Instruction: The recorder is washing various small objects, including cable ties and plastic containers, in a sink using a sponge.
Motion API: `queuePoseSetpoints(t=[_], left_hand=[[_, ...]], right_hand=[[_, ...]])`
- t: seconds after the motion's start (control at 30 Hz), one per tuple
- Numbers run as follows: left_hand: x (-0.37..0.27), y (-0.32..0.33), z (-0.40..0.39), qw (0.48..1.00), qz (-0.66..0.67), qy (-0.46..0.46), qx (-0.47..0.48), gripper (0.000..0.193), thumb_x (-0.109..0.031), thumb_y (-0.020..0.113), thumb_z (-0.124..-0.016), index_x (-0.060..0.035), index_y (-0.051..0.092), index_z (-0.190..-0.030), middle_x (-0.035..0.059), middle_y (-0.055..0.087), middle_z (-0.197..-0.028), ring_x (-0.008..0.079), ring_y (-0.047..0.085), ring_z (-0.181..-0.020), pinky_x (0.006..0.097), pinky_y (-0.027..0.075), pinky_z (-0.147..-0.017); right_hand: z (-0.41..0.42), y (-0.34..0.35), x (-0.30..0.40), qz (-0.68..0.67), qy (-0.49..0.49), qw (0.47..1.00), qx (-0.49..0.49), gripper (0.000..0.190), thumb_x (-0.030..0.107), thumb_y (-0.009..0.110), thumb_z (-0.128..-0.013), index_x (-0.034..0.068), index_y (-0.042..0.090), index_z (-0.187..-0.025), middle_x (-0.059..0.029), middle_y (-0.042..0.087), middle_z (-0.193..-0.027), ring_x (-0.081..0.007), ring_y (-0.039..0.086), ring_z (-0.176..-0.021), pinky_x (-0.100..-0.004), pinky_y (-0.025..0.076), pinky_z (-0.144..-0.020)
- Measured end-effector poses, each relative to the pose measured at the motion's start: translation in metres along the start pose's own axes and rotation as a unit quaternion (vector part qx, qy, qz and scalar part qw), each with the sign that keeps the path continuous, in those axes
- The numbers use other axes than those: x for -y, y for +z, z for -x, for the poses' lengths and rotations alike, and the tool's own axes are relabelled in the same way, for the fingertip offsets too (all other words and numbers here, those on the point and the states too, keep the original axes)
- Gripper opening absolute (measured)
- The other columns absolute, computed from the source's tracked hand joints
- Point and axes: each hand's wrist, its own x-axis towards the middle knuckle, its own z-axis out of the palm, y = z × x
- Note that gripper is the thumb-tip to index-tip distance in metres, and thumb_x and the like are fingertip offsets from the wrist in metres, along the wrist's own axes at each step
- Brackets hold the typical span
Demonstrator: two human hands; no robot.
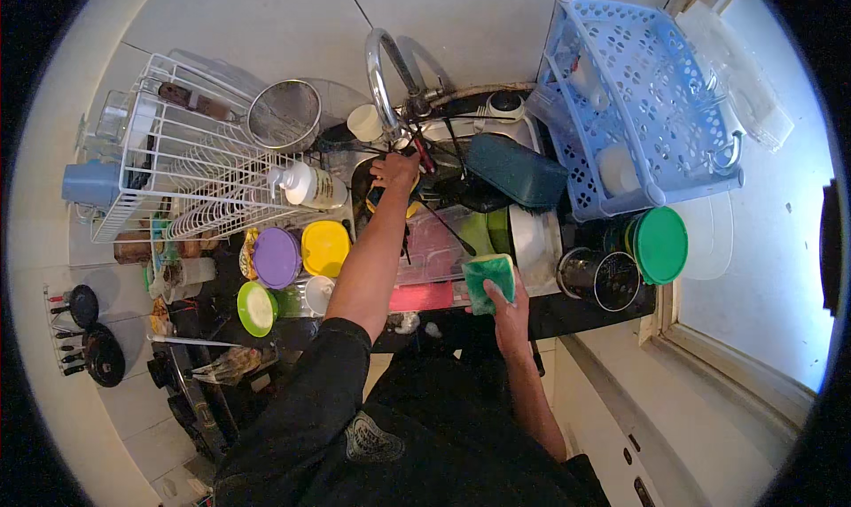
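My right hand (pixel 512 311) grips a green-and-yellow scouring sponge (pixel 488 282) above the front edge of the sink. Under the chrome faucet (pixel 382 75), my left hand (pixel 397 171) reaches into the sink at the left. A partly hidden yellow-and-dark item (pixel 413 204) lies beneath it; whether the fingers hold it is unclear. Close to that hand is a red-handled utensil (pixel 423 151). The sink also holds a dark teal container (pixel 515 168), a clear plastic container (pixel 432 238) and a green item (pixel 480 231).
A white wire dish rack (pixel 193 155) with a mesh strainer (pixel 284 115) stands left. A pump bottle (pixel 312 184), purple-lidded tub (pixel 276 257) and yellow-lidded tub (pixel 326 248) are beside it. At right are a blue plastic rack (pixel 655 95), a dark pot (pixel 598 279) and a green lid (pixel 660 246).
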Motion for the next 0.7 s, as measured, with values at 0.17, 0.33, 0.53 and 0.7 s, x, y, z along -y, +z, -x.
queuePoseSetpoints(t=[0.17, 0.33, 0.53, 0.7], left_hand=[[-0.002, -0.003, -0.001, 1.0, -0.011, -0.008, -0.002, 0.058, -0.044, 0.072, -0.07, -0.0095, 0.06, -0.115, 0.0143, 0.033, -0.137, 0.0319, 0.029, -0.127, 0.0477, 0.024, -0.102], [0.001, -0.015, 0.001, 0.997, -0.039, 0.002, 0.06, 0.062, -0.039, 0.071, -0.07, -0.0105, 0.055, -0.122, 0.0146, 0.032, -0.14, 0.0319, 0.028, -0.13, 0.0463, 0.026, -0.102], [0.004, -0.017, -0.008, 0.996, -0.015, 0.021, 0.081, 0.064, -0.04, 0.067, -0.072, -0.0096, 0.052, -0.126, 0.0155, 0.034, -0.14, 0.0319, 0.027, -0.131, 0.0462, 0.025, -0.104], [0.001, -0.004, -0.042, 0.99, -0.023, 0.061, 0.127, 0.065, -0.041, 0.062, -0.074, -0.0065, 0.05, -0.128, 0.0166, 0.034, -0.142, 0.033, 0.026, -0.132, 0.0463, 0.024, -0.104]], right_hand=[[-0.002, -0.006, -0.003, 0.005, -0.007, 1.0, 0.004, 0.036, 0.01, 0.056, -0.087, 0.001, 0.045, -0.121, -0.0138, 0.059, -0.103, -0.0248, 0.066, -0.076, -0.0331, 0.057, -0.057], [-0.001, -0.006, 0.002, -0.016, -0.001, 1.0, 0.003, 0.034, 0.012, 0.058, -0.088, 0.002, 0.048, -0.119, -0.0095, 0.059, -0.1, -0.0186, 0.063, -0.076, -0.0315, 0.057, -0.058], [-0.005, -0.012, -0.006, 0.022, 0.003, 1.0, -0.009, 0.036, 0.014, 0.061, -0.087, 0.003, 0.05, -0.12, -0.007, 0.06, -0.102, -0.0156, 0.059, -0.087, -0.0298, 0.052, -0.072], [-0.011, -0.02, -0.016, 0.047, -0.03, 0.998, -0.017, 0.037, 0.014, 0.06, -0.087, 0.002, 0.048, -0.12, -0.0094, 0.06, -0.102, -0.0193, 0.062, -0.083, -0.0314, 0.053, -0.068]])
